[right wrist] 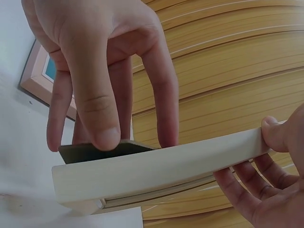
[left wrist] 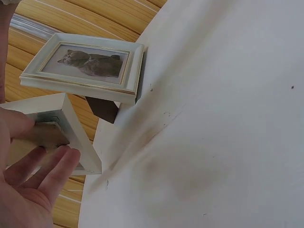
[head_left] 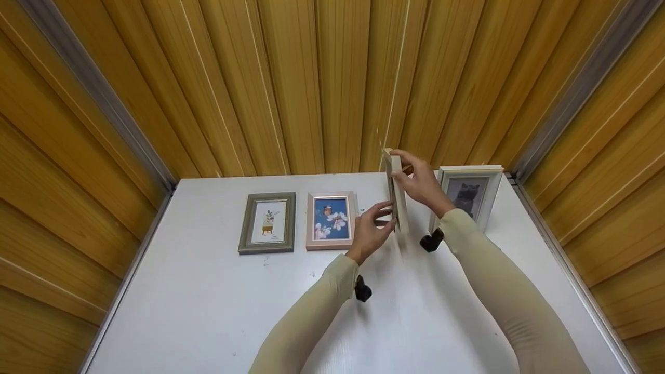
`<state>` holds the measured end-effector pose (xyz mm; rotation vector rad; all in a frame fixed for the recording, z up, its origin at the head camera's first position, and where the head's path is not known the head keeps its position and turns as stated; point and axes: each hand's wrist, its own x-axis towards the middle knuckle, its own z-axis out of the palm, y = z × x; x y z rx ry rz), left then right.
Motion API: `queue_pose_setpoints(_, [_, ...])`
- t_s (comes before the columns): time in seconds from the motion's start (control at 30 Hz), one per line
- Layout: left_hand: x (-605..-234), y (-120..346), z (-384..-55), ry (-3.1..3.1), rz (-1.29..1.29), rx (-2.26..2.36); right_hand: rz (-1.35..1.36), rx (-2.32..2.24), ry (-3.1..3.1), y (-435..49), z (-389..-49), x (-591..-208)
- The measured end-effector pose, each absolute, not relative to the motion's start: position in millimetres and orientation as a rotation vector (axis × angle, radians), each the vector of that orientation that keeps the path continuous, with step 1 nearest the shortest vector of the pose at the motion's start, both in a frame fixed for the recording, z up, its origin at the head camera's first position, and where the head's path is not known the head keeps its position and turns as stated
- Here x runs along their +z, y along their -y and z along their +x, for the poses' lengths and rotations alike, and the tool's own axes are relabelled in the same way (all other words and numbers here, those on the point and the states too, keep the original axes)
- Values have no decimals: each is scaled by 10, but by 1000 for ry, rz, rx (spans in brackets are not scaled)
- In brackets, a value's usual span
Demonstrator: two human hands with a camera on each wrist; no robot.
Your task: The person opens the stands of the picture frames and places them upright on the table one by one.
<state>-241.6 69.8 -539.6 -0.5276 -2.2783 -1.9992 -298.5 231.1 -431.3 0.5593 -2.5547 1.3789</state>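
Observation:
A cream picture frame (head_left: pixel 397 192) stands edge-on between both hands, close over the white tabletop. My left hand (head_left: pixel 371 231) pinches the dark support leg (right wrist: pixel 104 152) on the frame's back. In the left wrist view that left hand (left wrist: pixel 33 180) has its thumb above the leg and its fingers below. My right hand (head_left: pixel 422 182) grips the upper part of the frame, and in the right wrist view the thumb and fingers of the right hand (right wrist: pixel 280 175) lie on opposite sides of it. The frame's picture is hidden.
On the white table (head_left: pixel 208 311), a green-grey frame (head_left: pixel 267 249) and a pink frame (head_left: pixel 332 245) are at left. A white frame with a cat picture (left wrist: pixel 85 64) stands at right on its leg. Wood-look panels (head_left: pixel 291 78) border the table's far edge and sides.

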Motion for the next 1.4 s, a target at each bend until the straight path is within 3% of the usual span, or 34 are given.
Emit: queue_pose_setpoints(1.4, [-5352, -323, -2522, 2331, -388, -1802, 455, 1459, 2599, -2410, -3007, -4298])
